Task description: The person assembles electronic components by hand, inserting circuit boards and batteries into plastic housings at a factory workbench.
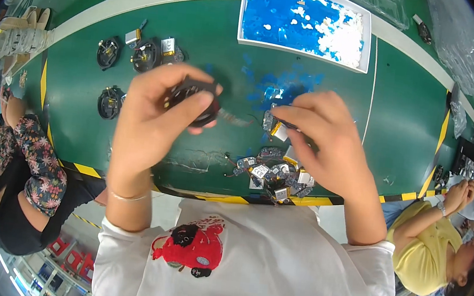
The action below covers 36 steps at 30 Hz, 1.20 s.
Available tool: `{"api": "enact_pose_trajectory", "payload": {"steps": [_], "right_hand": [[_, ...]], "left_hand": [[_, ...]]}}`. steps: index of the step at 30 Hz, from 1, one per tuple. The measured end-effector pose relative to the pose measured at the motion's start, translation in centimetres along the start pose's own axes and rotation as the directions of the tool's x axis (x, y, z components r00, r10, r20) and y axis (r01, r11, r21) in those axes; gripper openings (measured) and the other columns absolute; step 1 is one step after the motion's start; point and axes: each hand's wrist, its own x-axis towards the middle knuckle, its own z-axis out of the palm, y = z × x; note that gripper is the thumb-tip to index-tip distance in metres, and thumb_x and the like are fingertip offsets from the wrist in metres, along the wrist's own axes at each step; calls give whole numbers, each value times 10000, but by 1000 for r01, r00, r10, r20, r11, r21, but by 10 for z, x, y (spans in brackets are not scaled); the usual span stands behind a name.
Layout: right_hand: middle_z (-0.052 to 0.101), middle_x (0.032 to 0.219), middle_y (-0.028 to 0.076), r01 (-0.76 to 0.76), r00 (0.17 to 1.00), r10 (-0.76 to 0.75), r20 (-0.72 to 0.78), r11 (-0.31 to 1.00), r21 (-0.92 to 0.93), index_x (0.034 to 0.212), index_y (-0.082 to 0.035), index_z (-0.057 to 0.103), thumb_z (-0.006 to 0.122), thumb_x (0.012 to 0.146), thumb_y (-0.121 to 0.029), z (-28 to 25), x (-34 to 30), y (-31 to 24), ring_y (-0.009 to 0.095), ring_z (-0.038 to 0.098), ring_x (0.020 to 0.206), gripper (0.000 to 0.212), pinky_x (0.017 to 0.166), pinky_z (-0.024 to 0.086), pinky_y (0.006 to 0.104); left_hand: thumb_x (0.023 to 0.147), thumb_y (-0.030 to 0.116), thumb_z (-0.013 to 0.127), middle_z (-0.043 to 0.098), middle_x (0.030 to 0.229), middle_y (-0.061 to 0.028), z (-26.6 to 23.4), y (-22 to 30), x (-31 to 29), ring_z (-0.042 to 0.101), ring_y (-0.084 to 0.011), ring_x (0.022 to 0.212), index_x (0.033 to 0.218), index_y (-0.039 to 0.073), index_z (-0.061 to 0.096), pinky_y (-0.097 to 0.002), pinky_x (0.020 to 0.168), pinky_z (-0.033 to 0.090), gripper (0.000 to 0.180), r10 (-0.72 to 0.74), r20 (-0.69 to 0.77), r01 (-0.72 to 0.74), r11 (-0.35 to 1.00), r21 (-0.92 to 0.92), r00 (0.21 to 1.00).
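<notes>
My left hand (152,118) is closed around a round black plastic housing (194,99), thumb lying across its inner side. Strands of thin wire or ribbon (232,117) reach from near the housing toward the right. In a fingertip pinch, my right hand (332,135) has a small circuit board (269,121) with a silvery battery cell (280,131) attached. A gap separates the two held parts. Just below the right hand lies a heap of similar boards with battery cells (277,176), wires tangled among them.
Several black round housings (108,54) stand at the left, some with battery cells beside them. Blue film scraps (282,86) litter the green table (215,34). A white box (305,53) of blue film and white bits sits at the back. People sit at both sides.
</notes>
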Motion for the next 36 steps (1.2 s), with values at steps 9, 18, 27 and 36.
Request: {"api": "enact_pose_trajectory", "payload": {"steps": [9,18,27,36], "right_hand": [[614,867,96,-46,996,47,-78,999,8,862,-24,668,675,716,28,-5,3,6,246,583,818,156,720,470,336],[610,970,104,-54,998,45,-51,980,-193,919,-54,677,726,643,-17,-9,-37,-11,278,564,910,283,805,451,370],[602,817,83,-51,995,62,80,991,-126,795,-32,630,710,631,-6,16,-32,-22,268,566,799,184,736,464,365],[626,822,54,-339,927,374,-23,864,373,848,12,601,576,737,66,-38,-47,-11,117,584,761,126,735,450,243]], "left_hand": [[837,-41,603,631,836,-31,-27,-31,-22,567,-53,756,948,-37,620,-206,666,476,112,-20,37,9,959,283,999],[753,70,690,602,1027,-131,10,-35,-33,565,-269,852,1059,57,646,-352,754,463,309,455,-123,-105,445,889,882],[671,87,717,545,1074,-84,49,-57,-67,491,-298,1012,973,78,680,-397,838,403,304,475,275,-440,282,852,836],[681,45,725,566,985,-87,55,-62,-62,479,-301,940,873,70,662,-396,822,398,203,471,222,-422,376,825,854]]}}
